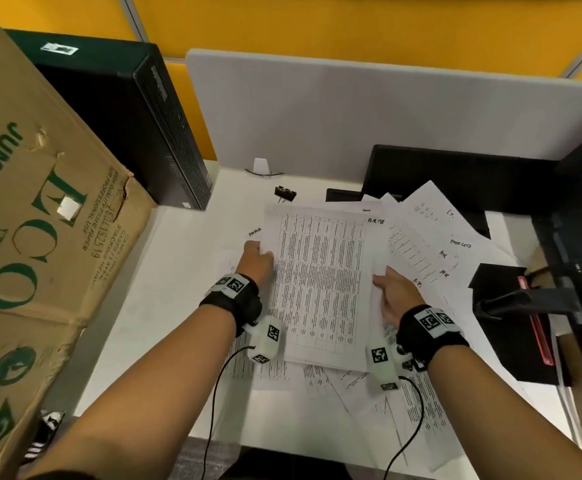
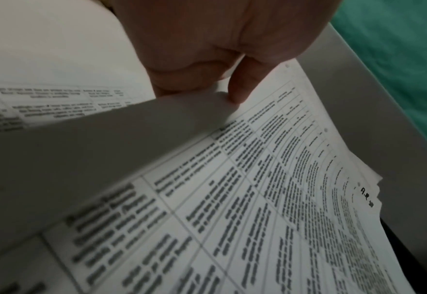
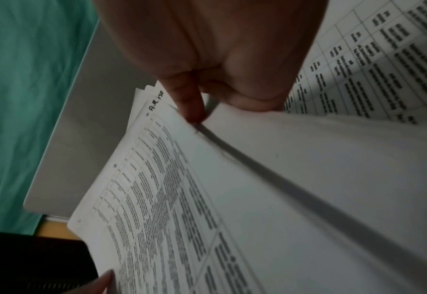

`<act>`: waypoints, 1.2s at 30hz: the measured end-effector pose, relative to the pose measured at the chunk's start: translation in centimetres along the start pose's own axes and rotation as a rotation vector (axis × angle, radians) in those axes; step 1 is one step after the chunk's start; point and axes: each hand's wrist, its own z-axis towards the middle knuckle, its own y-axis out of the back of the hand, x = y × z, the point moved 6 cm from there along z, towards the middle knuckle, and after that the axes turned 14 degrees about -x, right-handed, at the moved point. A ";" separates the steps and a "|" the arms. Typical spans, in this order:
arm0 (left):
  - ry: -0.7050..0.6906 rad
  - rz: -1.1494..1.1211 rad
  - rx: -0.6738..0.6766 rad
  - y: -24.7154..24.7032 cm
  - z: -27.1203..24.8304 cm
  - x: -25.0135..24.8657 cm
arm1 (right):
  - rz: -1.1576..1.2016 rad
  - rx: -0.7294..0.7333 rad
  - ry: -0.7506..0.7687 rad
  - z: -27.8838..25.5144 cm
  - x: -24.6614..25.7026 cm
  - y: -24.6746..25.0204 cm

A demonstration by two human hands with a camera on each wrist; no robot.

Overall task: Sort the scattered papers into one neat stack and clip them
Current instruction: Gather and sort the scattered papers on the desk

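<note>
A stack of printed table sheets [image 1: 320,278] is lifted slightly off the white desk [image 1: 178,271] in the middle. My left hand [image 1: 256,252] grips its left edge and my right hand [image 1: 384,282] grips its right edge. In the left wrist view the left hand [image 2: 222,79] pinches the stack [image 2: 282,199], thumb on top. The right wrist view has my right hand [image 3: 207,95] pinching the stack [image 3: 169,199] the same way. Loose sheets [image 1: 434,237] fan out to the right, and more loose sheets [image 1: 351,379] lie under my wrists. A black binder clip [image 1: 285,193] lies just beyond the stack.
A large cardboard box [image 1: 40,237] stands at the left, with a black computer tower [image 1: 137,126] behind it. A grey partition [image 1: 351,116] closes the back of the desk. Black equipment [image 1: 524,306] crowds the right side.
</note>
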 end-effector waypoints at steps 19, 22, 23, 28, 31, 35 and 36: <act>0.170 0.453 -0.365 6.5 3.3 8.1 | -0.479 -0.107 0.277 1.7 0.4 1.6; 0.187 0.234 -0.286 5.8 3.3 8.1 | -0.485 -0.117 0.272 1.9 0.3 1.7; 0.177 0.226 -0.255 5.6 3.3 8.0 | -0.490 -0.119 0.272 2.0 0.2 1.7; -0.041 0.289 -0.162 4.3 2.9 5.5 | -0.516 -0.123 0.270 2.7 -0.1 1.9; -0.107 0.209 -0.194 4.0 2.9 3.9 | -0.496 -0.137 0.256 3.2 -0.2 2.2; -0.005 0.080 -0.201 3.0 3.5 2.6 | -0.460 -0.155 0.233 3.8 -0.2 3.0; 0.024 0.084 -0.181 2.5 3.7 2.4 | -0.446 -0.154 0.225 4.0 -0.1 3.1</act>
